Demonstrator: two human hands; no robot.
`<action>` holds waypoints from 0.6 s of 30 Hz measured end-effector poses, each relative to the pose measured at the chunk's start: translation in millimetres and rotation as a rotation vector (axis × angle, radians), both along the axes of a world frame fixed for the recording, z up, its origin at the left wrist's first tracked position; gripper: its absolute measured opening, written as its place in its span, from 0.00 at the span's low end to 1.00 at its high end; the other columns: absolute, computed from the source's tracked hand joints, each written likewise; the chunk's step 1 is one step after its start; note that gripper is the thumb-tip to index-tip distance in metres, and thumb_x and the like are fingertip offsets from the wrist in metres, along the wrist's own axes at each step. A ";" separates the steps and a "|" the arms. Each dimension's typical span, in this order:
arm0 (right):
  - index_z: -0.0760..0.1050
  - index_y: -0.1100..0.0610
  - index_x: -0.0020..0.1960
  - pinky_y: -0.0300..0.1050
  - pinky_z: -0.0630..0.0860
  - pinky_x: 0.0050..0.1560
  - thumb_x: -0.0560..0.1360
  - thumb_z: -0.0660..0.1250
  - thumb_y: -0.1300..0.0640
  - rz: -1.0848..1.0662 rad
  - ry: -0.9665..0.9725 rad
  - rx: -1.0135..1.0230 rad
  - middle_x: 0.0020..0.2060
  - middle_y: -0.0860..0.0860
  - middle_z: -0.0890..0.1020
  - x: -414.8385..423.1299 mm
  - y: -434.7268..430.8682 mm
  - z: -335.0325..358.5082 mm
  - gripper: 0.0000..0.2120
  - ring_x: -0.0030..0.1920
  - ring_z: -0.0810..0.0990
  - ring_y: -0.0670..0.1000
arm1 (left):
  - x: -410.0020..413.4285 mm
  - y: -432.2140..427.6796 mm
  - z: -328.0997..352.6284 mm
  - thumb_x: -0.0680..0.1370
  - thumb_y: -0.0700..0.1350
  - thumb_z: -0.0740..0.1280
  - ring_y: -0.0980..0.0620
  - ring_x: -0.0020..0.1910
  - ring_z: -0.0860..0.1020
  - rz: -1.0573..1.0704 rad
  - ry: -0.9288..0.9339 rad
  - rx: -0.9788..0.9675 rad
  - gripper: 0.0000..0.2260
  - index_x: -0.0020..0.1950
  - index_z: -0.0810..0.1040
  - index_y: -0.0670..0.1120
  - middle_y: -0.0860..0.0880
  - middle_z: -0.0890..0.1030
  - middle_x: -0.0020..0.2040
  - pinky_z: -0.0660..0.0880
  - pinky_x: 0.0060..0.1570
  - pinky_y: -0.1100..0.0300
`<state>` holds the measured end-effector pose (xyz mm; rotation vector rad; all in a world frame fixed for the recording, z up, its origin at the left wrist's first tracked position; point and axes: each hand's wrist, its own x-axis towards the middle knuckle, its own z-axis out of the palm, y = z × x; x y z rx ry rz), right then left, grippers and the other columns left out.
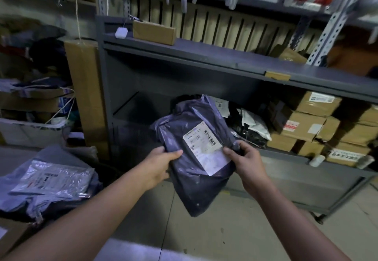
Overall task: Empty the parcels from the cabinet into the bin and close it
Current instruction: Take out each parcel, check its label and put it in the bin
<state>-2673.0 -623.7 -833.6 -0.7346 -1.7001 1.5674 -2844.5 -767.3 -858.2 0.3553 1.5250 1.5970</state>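
Observation:
I hold a grey plastic mailer parcel point(196, 170) with a white shipping label in front of the grey metal cabinet point(184, 56). My left hand point(159, 164) grips its left edge, thumb on top. My right hand point(243, 158) pinches its right edge beside the label. Inside the cabinet's lower shelf lie more dark and white soft parcels point(249, 127) and stacked cardboard boxes point(306, 123). At lower left, a heap of silvery-grey mailers point(53, 181) lies on what looks like the bin; the bin itself is mostly hidden.
A tall cardboard carton point(86, 89) stands against the cabinet's left side. A small brown box point(154, 32) and a white tag sit on the cabinet top. Cluttered shelves fill the left wall. Tiled floor point(225, 230) lies in front of the cabinet.

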 end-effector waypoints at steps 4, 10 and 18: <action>0.76 0.58 0.40 0.36 0.75 0.37 0.75 0.70 0.68 0.032 -0.113 0.016 0.31 0.46 0.82 7.5 -0.8 0.4 0.09 0.35 0.78 0.45 | -7.8 9.6 -0.5 0.78 0.37 0.69 0.43 0.50 0.84 0.099 0.156 0.006 0.07 0.54 0.77 0.46 0.42 0.84 0.53 0.79 0.56 0.43; 0.78 0.54 0.51 0.43 0.76 0.46 0.77 0.70 0.61 -0.010 -0.252 -0.001 0.47 0.54 0.83 17.4 5.7 3.4 0.04 0.45 0.81 0.50 | -22.2 1.4 4.5 0.79 0.38 0.70 0.48 0.53 0.83 0.043 0.320 0.047 0.10 0.55 0.77 0.52 0.49 0.85 0.52 0.78 0.58 0.49; 0.74 0.58 0.56 0.40 0.76 0.28 0.81 0.50 0.33 0.015 -0.473 -0.422 0.30 0.57 0.80 14.1 4.0 10.3 0.30 0.26 0.76 0.51 | -17.2 3.6 4.4 0.78 0.33 0.67 0.52 0.56 0.81 -0.006 0.439 0.150 0.15 0.58 0.79 0.52 0.52 0.84 0.55 0.75 0.59 0.56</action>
